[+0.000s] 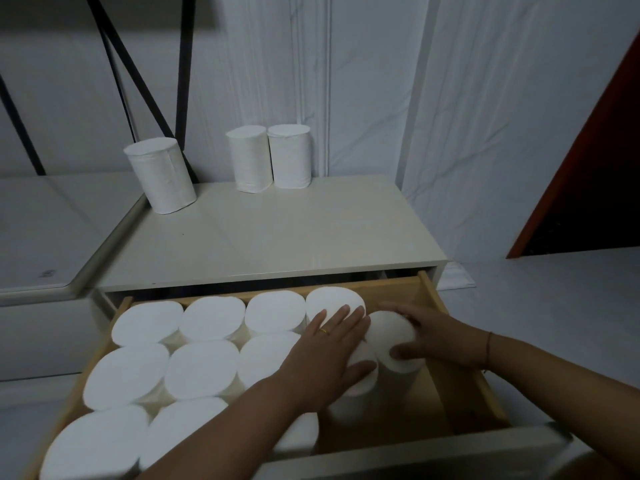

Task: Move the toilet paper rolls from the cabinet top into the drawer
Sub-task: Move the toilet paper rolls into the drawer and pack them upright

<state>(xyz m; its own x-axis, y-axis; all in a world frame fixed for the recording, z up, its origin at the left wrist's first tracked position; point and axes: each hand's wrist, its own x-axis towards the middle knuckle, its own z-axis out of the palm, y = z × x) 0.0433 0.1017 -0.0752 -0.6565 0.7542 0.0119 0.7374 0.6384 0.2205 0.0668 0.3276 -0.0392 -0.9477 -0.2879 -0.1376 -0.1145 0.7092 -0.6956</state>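
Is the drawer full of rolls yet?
Not full. The drawer holds rows of upright rolls, but bare wood shows at its right front corner.

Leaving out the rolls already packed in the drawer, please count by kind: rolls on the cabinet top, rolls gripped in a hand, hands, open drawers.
Rolls on the cabinet top: 3
Gripped roll, in the right hand: 1
Hands, the left hand and the right hand: 2
Open drawer: 1
Total: 7
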